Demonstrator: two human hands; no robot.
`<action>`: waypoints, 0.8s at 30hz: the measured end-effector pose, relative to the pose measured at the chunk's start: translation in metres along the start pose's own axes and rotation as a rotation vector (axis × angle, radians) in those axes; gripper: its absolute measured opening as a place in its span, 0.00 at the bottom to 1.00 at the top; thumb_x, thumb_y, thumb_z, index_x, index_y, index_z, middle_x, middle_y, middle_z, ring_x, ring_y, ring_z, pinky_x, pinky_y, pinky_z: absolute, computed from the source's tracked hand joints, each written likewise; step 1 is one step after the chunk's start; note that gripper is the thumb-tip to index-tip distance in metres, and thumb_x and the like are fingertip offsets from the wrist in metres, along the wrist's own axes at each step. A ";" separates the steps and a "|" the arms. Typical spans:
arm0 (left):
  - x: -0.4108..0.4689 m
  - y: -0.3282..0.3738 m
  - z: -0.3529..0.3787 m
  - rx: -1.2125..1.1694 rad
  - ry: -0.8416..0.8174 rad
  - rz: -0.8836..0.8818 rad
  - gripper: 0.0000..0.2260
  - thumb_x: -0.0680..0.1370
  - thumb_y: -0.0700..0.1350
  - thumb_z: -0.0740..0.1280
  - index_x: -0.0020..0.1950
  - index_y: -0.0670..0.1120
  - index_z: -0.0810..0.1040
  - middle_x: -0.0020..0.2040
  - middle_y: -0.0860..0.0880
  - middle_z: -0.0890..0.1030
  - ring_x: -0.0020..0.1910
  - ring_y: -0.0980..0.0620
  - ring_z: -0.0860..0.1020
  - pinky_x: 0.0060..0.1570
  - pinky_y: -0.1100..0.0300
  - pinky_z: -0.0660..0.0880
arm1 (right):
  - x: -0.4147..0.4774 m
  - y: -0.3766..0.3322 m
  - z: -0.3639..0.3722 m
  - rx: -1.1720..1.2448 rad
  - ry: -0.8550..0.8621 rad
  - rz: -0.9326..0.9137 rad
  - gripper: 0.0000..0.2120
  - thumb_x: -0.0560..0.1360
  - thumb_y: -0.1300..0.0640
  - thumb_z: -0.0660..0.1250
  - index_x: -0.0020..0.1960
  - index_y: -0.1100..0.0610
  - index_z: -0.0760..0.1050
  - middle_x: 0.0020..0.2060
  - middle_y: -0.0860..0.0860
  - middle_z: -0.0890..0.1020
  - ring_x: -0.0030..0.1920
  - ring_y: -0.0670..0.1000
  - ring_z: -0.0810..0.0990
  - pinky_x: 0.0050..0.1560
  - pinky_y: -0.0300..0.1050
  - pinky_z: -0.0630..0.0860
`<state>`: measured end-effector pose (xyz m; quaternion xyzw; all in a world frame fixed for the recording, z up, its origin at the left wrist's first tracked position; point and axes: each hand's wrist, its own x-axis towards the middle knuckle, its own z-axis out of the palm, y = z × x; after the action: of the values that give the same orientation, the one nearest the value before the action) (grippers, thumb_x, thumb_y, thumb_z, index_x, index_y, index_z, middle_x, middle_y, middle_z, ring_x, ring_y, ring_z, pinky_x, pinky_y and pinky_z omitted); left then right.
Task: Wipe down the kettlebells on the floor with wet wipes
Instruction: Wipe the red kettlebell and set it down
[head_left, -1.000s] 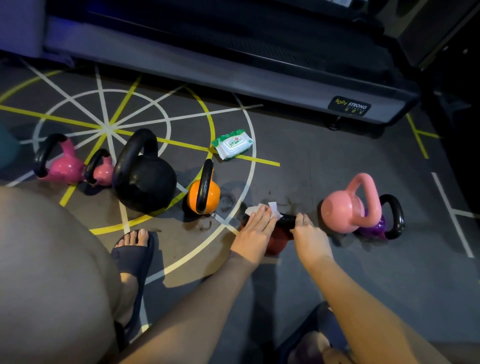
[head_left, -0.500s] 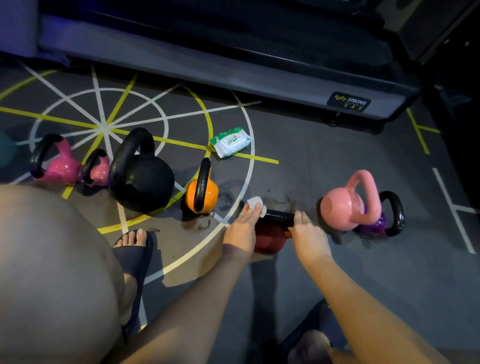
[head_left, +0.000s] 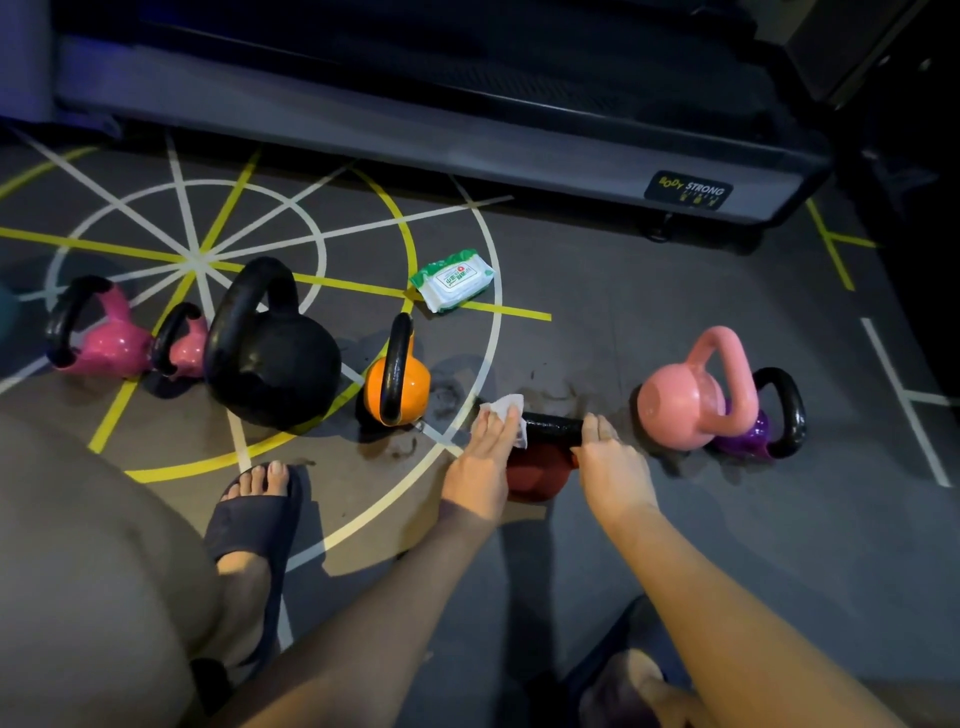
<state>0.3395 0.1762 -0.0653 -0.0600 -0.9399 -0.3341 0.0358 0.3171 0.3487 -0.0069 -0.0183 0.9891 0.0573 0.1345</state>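
The left hand (head_left: 483, 457) presses the wet wipe (head_left: 506, 405), fingers straight, onto the black handle (head_left: 553, 428) of the red kettlebell (head_left: 535, 470) just below frame centre — the right hand (head_left: 613, 467) curls round the handle's right end, steadying it. Best wrap the wipe round the bar and cover its underside too.

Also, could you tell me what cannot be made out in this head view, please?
Head view:
- red kettlebell: body mostly hidden under left hand and right hand.
- purple kettlebell: body mostly behind light pink kettlebell.
- wipes pack: label print too small to read.
- teal object: cut off by left edge.
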 end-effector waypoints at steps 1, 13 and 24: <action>-0.001 -0.004 -0.002 -0.026 -0.013 0.006 0.36 0.68 0.26 0.72 0.75 0.46 0.73 0.68 0.41 0.79 0.63 0.41 0.81 0.45 0.52 0.83 | 0.000 0.000 0.000 -0.001 -0.004 0.000 0.23 0.83 0.57 0.60 0.75 0.65 0.60 0.70 0.59 0.71 0.66 0.59 0.77 0.55 0.51 0.76; 0.016 0.010 -0.021 -0.118 -0.170 -0.246 0.35 0.78 0.30 0.58 0.82 0.54 0.58 0.70 0.39 0.73 0.65 0.37 0.75 0.58 0.47 0.73 | -0.004 -0.003 -0.005 -0.011 -0.014 0.008 0.24 0.83 0.59 0.60 0.76 0.65 0.58 0.74 0.60 0.68 0.67 0.59 0.76 0.56 0.49 0.76; 0.011 -0.016 -0.009 -0.284 -0.093 -0.217 0.32 0.78 0.29 0.59 0.81 0.51 0.63 0.75 0.41 0.72 0.69 0.39 0.75 0.69 0.51 0.71 | -0.001 0.000 0.003 -0.047 0.041 -0.013 0.26 0.81 0.64 0.60 0.76 0.67 0.57 0.74 0.62 0.67 0.70 0.58 0.73 0.57 0.50 0.77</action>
<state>0.3266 0.1590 -0.0671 0.0218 -0.8850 -0.4621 -0.0528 0.3184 0.3494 -0.0096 -0.0291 0.9899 0.0792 0.1139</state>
